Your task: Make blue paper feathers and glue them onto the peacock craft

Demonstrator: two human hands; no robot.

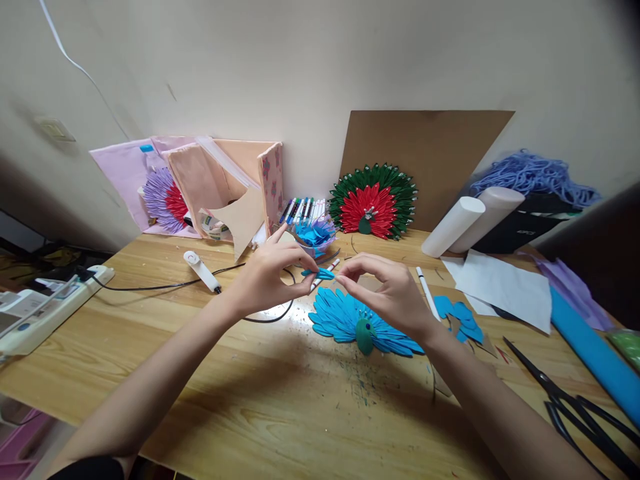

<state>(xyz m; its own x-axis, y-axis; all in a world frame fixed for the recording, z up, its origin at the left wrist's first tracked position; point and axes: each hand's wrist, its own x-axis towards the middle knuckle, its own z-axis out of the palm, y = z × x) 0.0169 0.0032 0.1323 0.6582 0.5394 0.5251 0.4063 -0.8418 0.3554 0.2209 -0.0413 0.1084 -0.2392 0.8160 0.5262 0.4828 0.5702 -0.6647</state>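
A small folded blue paper petal [326, 274] is pinched between the thumb and fingers of my left hand [280, 270]. My right hand [383, 290] closes thumb to fingertips at the petal's right end, touching it. Below both hands lies a blue paper peacock [333, 317] with a fan of petals and a green body, partly covered by my right hand. Cut blue paper pieces [463, 317] rest to the right of it. Behind my left hand stands a bowl of blue petals [316, 233].
Large black scissors [565, 393] lie at the front right, near a blue paper roll [595, 353]. A white corded tool [201, 270] is at left, its cable crossing toward the middle. A red and green peacock [373, 203] leans on brown cardboard [425, 147]. A power strip [55, 310] sits far left.
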